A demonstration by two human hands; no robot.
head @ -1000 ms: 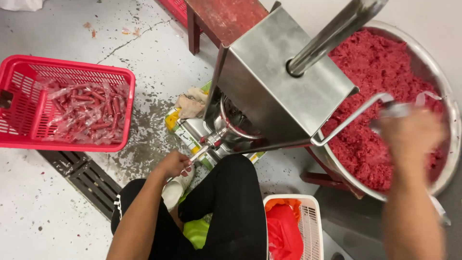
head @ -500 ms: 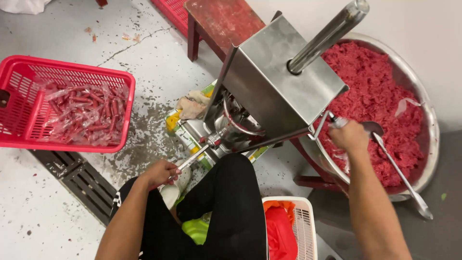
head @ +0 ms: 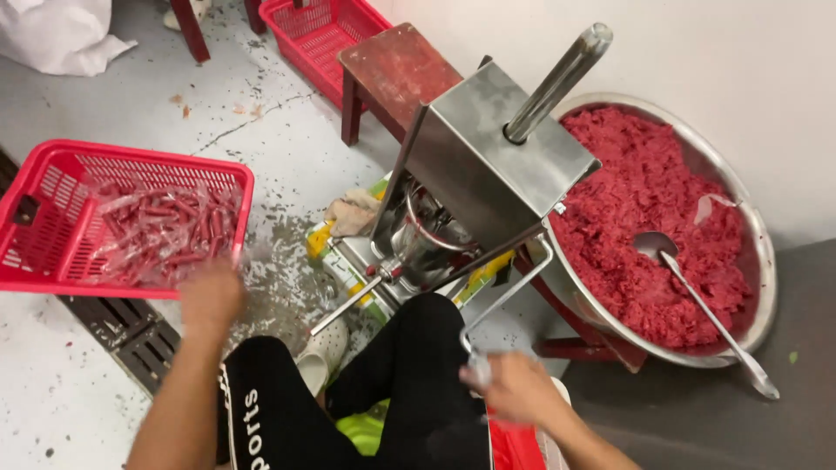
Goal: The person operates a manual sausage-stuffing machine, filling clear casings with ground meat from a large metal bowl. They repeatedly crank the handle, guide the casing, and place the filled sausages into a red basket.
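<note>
Between hands, a steel sausage stuffer [head: 488, 174] blocks the meat basin [head: 758, 252].

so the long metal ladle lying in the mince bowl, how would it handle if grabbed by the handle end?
The ladle looks stiff, thin steel. Its bowl end sits in the wet minced meat, so probably greasy and slippery. The handle overhangs the bowl rim, so it may pivot.

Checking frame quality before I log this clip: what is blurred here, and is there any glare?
Head view: both hands smear with motion, left hand by the red basket, right hand low; the steel machine and meat basin stay sharp, with only soft sheen on the metal.
</note>
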